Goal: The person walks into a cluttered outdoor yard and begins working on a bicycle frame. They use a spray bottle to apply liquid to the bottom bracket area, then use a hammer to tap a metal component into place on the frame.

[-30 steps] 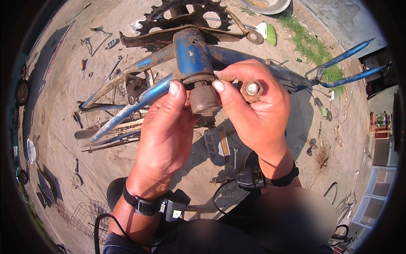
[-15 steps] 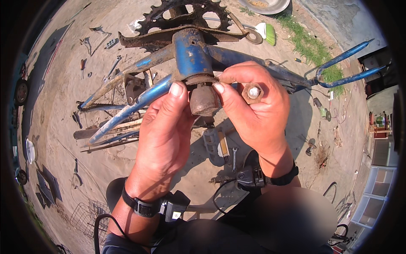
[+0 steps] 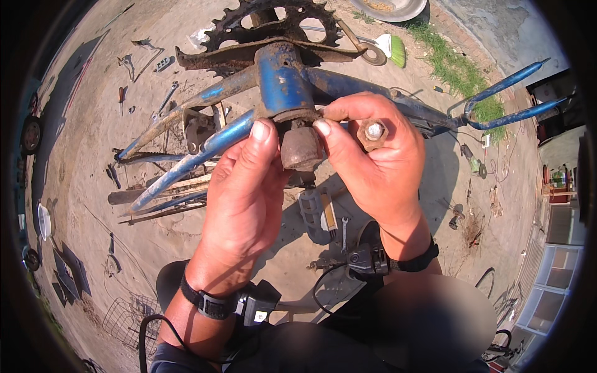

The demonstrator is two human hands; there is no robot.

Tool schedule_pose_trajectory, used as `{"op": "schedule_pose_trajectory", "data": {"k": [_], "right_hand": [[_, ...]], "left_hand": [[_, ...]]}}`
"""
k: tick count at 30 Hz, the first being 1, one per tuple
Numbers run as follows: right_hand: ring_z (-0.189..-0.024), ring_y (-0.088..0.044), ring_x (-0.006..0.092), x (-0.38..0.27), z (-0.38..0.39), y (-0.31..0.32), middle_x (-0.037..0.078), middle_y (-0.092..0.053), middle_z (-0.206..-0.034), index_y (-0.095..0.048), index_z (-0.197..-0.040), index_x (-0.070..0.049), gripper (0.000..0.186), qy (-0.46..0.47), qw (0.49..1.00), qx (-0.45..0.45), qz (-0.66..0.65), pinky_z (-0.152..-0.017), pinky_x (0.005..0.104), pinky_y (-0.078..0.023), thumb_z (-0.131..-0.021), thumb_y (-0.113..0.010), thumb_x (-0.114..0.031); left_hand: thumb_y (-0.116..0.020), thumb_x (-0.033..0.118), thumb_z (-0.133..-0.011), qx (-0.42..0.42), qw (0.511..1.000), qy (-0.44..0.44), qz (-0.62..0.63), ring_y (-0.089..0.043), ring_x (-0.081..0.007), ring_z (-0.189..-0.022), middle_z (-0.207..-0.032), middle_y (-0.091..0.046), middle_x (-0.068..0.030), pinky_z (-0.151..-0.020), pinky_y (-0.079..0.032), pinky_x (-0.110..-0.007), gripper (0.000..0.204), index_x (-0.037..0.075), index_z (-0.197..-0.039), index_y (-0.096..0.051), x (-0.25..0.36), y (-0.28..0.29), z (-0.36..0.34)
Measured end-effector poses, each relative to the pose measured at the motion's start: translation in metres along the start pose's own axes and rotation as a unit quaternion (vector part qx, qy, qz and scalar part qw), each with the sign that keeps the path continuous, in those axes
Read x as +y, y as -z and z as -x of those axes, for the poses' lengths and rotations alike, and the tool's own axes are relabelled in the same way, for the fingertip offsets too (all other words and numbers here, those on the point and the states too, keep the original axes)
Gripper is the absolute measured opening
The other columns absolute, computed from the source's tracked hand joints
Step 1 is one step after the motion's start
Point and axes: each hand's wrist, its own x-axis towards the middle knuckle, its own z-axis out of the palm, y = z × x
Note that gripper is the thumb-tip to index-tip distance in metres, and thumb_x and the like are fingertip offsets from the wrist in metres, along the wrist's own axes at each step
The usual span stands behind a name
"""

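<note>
A scuffed blue bicycle frame (image 3: 224, 138) fills the upper middle, with its bottom bracket shell (image 3: 278, 84) toward me. Against the shell's near end sits a rusty bottom bracket ring (image 3: 297, 116). My left hand (image 3: 244, 193) is closed at the ring's left side, thumb on top, its other fingers mostly hidden behind. From the right, my right hand (image 3: 379, 165) pinches the ring's edge between thumb and forefinger. A rusty bolt with a hex end (image 3: 373, 134) sticks out of that same hand's curled fingers. Just below the ring is the brown crank arm end (image 3: 301, 149).
A rusty toothed chainring (image 3: 233, 28) is beyond the shell. Below the hands are a pedal (image 3: 314, 214) and a spanner (image 3: 344, 234). A screwdriver (image 3: 121, 98) and other tools lie at left. A green brush (image 3: 397, 50) and a metal basin (image 3: 395, 9) are at the far right.
The shell and crank arm end have shifted very slightly to the right. Both hands keep their grip, and the bolt has tilted a little in my right hand.
</note>
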Motion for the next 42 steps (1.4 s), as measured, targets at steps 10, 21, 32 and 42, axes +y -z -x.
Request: {"op": "schedule_pose_trajectory", "data": {"k": [10,21,32,42], "right_hand": [[-0.078,-0.062,0.0056,0.002,0.001,0.000,0.002,-0.069,-0.094,-0.069,-0.101,0.000,0.010,-0.016,0.999,-0.007,-0.032,-0.069,0.0210,-0.051,-0.092,-0.073,0.003],[-0.079,-0.062,0.0065,0.000,-0.001,0.000,0.002,-0.068,-0.093,-0.069,-0.099,0.000,0.008,-0.007,1.000,-0.005,-0.004,-0.069,0.0215,-0.051,-0.092,-0.073,0.004],[-0.080,-0.063,0.0062,0.002,0.000,0.000,0.003,-0.069,-0.095,-0.069,-0.101,0.001,0.010,-0.013,0.999,-0.002,-0.032,-0.070,0.0214,-0.052,-0.092,-0.073,0.003],[-0.080,-0.061,0.0059,0.004,0.001,-0.002,0.002,-0.068,-0.094,-0.068,-0.101,0.000,0.011,-0.007,1.000,-0.003,-0.015,-0.070,0.0214,-0.051,-0.092,-0.074,0.002]], "left_hand": [[-0.053,0.041,-0.108,0.060,0.996,-0.001,0.060,-0.065,-0.0168,-0.112,-0.121,-0.072,-0.0071,-0.104,-0.047,-0.038,0.042,0.005,-0.126,-0.067,0.000,-0.009,0.000],[-0.050,0.045,-0.108,0.023,1.000,0.008,0.006,-0.061,-0.0196,-0.122,-0.130,-0.066,-0.0074,-0.109,-0.044,-0.041,0.047,0.007,-0.134,-0.059,0.001,-0.001,0.001],[-0.049,0.044,-0.109,0.015,1.000,0.012,0.005,-0.061,-0.0197,-0.123,-0.133,-0.065,-0.0078,-0.110,-0.044,-0.041,0.048,0.007,-0.137,-0.056,0.001,0.001,0.000],[-0.050,0.047,-0.108,0.028,1.000,0.006,0.008,-0.062,-0.0192,-0.119,-0.129,-0.066,-0.0077,-0.107,-0.046,-0.040,0.050,0.006,-0.136,-0.057,0.000,0.000,-0.002]]}}
